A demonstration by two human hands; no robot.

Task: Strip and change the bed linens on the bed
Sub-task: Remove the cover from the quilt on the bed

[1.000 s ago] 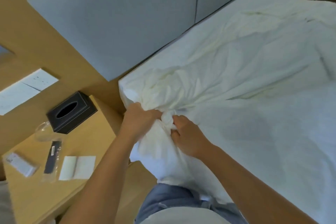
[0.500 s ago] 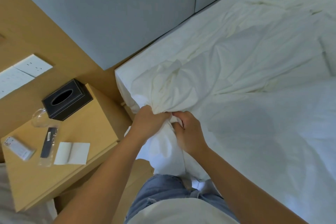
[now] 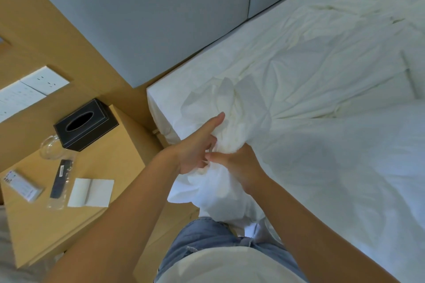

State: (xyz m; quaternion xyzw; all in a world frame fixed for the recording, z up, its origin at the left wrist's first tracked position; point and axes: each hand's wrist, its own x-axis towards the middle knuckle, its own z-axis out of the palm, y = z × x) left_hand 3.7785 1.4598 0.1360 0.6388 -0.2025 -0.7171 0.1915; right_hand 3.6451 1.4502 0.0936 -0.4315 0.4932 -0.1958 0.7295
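Bunching right at the bed's (image 3: 157, 108) near corner, by the grey headboard (image 3: 161, 18), the white sheet (image 3: 232, 122) is gathered into a thick twist, and both hands are on it! The right hand (image 3: 241, 165) has its fingers buried in the folds and is grasping the bunch from below, thumb pointing across. The left hand (image 3: 195, 147) sits just beside it, touching the cloth, forefinger (image 3: 216, 120) straight along the creases. Its other fingers are half-curled, and I cannot tell whether they pinch any fabric.

Now the geometry. The bunch lies directly ahead of the hands, towards the headboard, and its tail drops down to the person's waist. From the grip the creases fan out across the bed, away to the right, so the cloth's long run heads that way. The right hand has the surer hold, and I reckon the pull needs to come back towards the body, off that corner.

Off to the left, the wooden bench (image 3: 115, 167) carries a black tissue box (image 3: 85, 124) and a glass (image 3: 49, 149).
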